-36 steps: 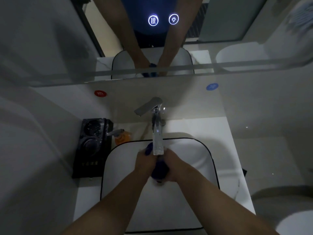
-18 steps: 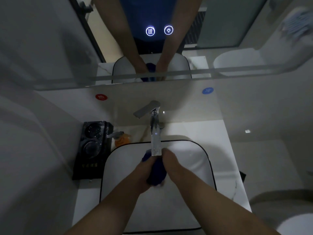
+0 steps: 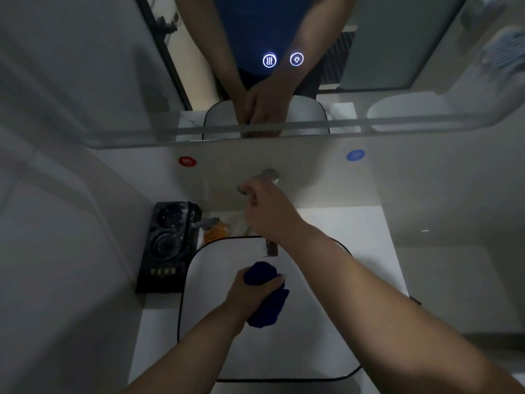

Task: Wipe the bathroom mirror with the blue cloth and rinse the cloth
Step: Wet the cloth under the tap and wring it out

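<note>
Left hand point(image 3: 250, 291) clenched round the bunched blue cloth point(image 3: 267, 294) — held over the white sink point(image 3: 312, 345), below the faucet spout point(image 3: 272, 248). Right hand point(image 3: 270, 214) up on the faucet handle point(image 3: 267, 175), fingers curled on it — exact grip hard to tell. Mirror point(image 3: 113, 81) above. Black holder point(image 3: 167, 245) left on the desk point(image 3: 366, 223).

Dark blue cloth point(image 3: 265, 294) bunched in a fist above the white basin, mirror point(image 3: 113, 66) on the wall behind
</note>
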A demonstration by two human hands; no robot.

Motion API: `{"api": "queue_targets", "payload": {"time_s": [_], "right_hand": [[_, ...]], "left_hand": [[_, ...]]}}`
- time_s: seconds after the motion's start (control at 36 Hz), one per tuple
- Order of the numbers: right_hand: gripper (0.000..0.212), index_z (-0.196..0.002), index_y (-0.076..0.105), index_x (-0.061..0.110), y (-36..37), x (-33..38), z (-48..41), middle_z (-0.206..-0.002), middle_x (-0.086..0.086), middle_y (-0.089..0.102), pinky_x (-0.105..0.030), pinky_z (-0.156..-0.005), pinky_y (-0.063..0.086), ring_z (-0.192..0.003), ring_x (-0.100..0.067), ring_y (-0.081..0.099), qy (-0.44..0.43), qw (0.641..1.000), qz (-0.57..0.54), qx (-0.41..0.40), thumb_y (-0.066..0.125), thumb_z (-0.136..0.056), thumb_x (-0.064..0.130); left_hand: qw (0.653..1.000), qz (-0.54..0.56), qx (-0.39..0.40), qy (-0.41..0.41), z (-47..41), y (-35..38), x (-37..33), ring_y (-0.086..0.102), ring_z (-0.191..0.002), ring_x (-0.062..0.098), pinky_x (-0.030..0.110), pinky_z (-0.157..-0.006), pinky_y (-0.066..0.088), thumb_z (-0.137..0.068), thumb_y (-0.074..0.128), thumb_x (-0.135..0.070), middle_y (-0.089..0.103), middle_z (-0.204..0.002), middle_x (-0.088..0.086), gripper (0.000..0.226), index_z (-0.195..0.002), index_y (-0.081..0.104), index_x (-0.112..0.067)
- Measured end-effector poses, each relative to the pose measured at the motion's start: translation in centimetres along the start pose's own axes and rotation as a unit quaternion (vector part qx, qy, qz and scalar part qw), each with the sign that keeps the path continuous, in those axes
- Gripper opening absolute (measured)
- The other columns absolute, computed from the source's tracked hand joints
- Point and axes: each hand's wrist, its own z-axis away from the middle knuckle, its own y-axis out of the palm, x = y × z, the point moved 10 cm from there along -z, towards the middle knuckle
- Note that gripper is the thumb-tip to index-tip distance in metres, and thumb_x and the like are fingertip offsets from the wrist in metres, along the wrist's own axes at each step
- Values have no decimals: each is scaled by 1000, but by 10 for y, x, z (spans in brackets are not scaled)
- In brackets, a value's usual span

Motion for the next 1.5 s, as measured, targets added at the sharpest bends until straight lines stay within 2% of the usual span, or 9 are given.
{"api": "queue_targets", "payload": {"time_s": [0.08, 0.22, 0.31, 0.39, 0.61, 0.86, 1.0, 1.33, 1.5], "right_hand": [[32, -130, 54, 23, 28, -20, -1, -116, -2, 62, -32, -84, 49, -96, -16, 61, 65, 993, 28, 94, 48, -99, 18], [26, -111, 71, 16, 35, -19, 21, -101, 2, 70, -37, -88, 56, -96, -20, 66, 59, 993, 67, 72, 46, -101, 16], [25, -104, 70, 18, 14, -11, 41, -94, 5, 66, -37, -80, 54, -88, -18, 62, 26, 998, 7, -63, 47, -94, 13], [58, -136, 62, 23, 2, 1, 57, -137, 1, 60, -39, -104, 48, -123, -22, 56, -70, 984, 71, -147, 45, -82, 10], [70, -167, 21, 25, 63, -8, 30, -177, 13, -1, -53, -132, 9, -164, -20, -1, -33, 957, 242, 153, 44, -101, 17], [26, -124, 70, 30, 16, -22, 74, -111, 9, 70, -29, -89, 52, -94, -9, 65, 95, 995, -21, -11, 55, -104, 26], [62, -136, 64, 34, 44, -46, 105, -132, 17, 57, -14, -87, 48, -111, 5, 60, 167, 982, -85, 37, 75, -84, 67], [98, -143, 52, 52, 30, -65, 132, -139, 16, 58, -36, -105, 55, -123, -13, 61, 226, 961, -95, 126, 81, -55, 81], [19, -101, 77, 26, -2, -71, 125, -95, 5, 78, -43, -96, 60, -95, -16, 73, 242, 962, -125, 9, 73, -94, 42]], "left_hand": [[999, 16, -10, -41, 5, -11, 10, 71, -111, 26, 52, -94, 62, -46, 103, -56, 63, -136, 0, 119, -147, 43, -34], [997, 56, -4, -54, 25, -25, 10, 68, -116, 28, 54, -98, 60, -48, 103, -44, 54, -148, 1, 146, -164, 14, -44], [997, 69, 0, -41, 32, -31, 11, 67, -114, 25, 49, -97, 59, -65, 99, -29, 54, -145, -1, 139, -167, 4, -41], [997, 66, -8, -32, 38, -38, 12, 66, -113, 22, 45, -94, 59, -73, 97, -25, 50, -152, 2, 134, -166, 3, -40], [994, 58, -63, -71, 48, -45, 31, 77, -98, 29, 45, -88, 64, -87, 81, -23, 79, -109, 11, 52, -133, 61, -6], [979, 189, 9, -71, 57, -44, 19, 74, -114, 35, 51, -101, 58, -94, 73, -18, 76, -125, 13, 58, -148, 51, -18], [990, 117, 83, -6, 71, -18, -19, 74, -113, 35, 48, -97, 60, -97, 70, -18, 76, -123, 16, 43, -139, 61, -14], [977, -158, 115, 86, 77, 22, -55, 72, -110, 16, 38, -99, 60, -82, 78, -6, 74, -116, 2, 52, -127, 62, -26], [971, -175, 83, 138, 82, 32, -78, 71, -99, -3, 22, -87, 61, -75, 88, -13, 72, -112, -11, 69, -130, 49, -30]]}}
